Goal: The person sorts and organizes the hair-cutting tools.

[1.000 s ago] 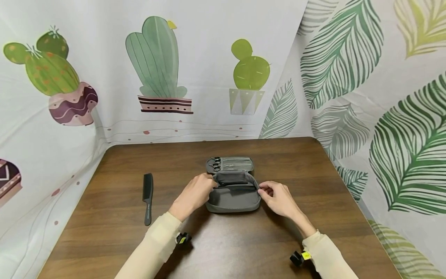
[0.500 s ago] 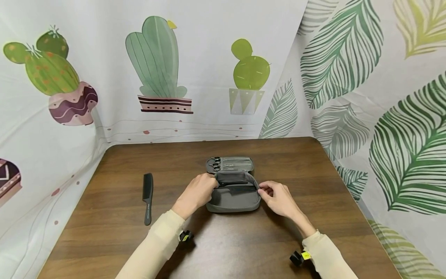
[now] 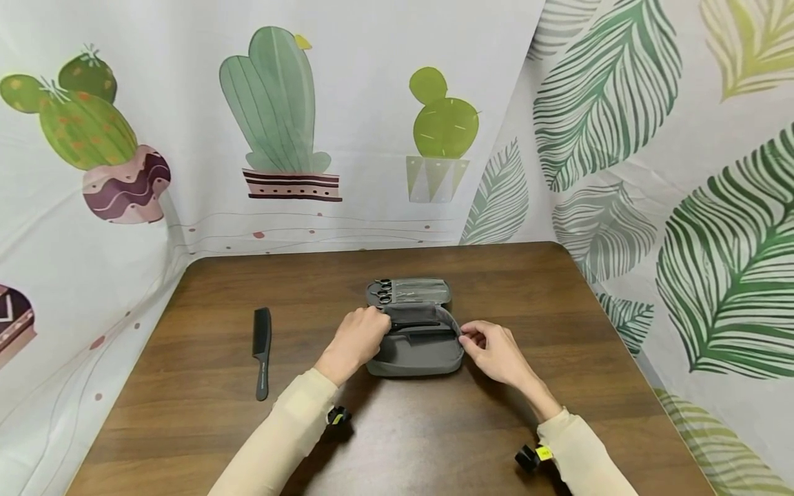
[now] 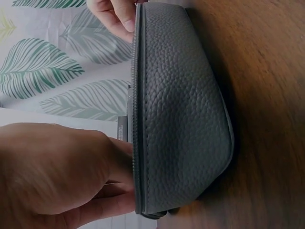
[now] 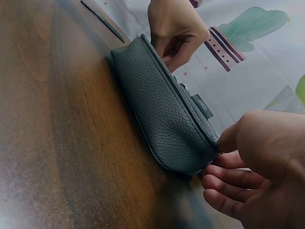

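Observation:
A grey zippered case (image 3: 415, 365) lies unzipped on the table, with scissors (image 3: 384, 291) in its raised far flap. Inside the near half are a dark comb (image 3: 431, 337) and a slim black item (image 3: 418, 324) whose kind is unclear. My left hand (image 3: 356, 341) reaches over the left rim, fingers down inside. In the left wrist view the rim hides the fingertips of this hand (image 4: 62, 171), so any grip is out of sight. My right hand (image 3: 496, 351) pinches the case's right end; the right wrist view shows its thumb at the zipper edge (image 5: 195, 112).
Another black comb (image 3: 262, 353) lies on the wooden table (image 3: 186, 427) to the left of the case. Behind the table hangs a cloth (image 3: 372, 124) printed with cacti and leaves. Each wrist bears a small black camera (image 3: 528, 459).
My left hand has shifted slightly right and farther over the case's left end. The right hand stays at the right rim. The head view has tilted or turned a little.

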### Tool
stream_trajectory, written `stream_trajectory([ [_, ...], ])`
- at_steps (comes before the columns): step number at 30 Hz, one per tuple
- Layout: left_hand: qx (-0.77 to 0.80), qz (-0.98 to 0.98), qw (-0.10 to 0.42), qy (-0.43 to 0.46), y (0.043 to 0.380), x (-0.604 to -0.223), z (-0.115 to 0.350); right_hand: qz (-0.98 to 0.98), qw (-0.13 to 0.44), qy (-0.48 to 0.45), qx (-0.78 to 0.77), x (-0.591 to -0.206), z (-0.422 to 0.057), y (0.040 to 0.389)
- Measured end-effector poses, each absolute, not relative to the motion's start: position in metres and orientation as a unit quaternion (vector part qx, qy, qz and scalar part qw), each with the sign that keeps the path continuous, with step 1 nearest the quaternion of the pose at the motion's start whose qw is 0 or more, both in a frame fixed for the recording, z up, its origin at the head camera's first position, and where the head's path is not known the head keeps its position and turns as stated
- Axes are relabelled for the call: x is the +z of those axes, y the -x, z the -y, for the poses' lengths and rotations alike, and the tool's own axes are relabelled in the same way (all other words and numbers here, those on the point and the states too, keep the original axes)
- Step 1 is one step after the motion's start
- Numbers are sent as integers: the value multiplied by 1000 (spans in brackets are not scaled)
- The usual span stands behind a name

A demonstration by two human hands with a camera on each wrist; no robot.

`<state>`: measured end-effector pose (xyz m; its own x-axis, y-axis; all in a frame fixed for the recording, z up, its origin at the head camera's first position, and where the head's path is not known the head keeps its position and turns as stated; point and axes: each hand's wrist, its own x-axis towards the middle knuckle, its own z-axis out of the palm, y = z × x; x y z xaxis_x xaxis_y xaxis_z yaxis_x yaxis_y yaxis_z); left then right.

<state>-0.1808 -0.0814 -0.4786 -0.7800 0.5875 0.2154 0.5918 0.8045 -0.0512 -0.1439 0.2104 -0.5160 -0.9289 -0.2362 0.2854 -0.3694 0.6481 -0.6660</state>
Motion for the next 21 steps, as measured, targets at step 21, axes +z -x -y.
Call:
stream_trajectory([
  [21, -1, 942, 145, 304, 187, -495, 73, 908, 82, -159, 380, -517, -212, 144],
])
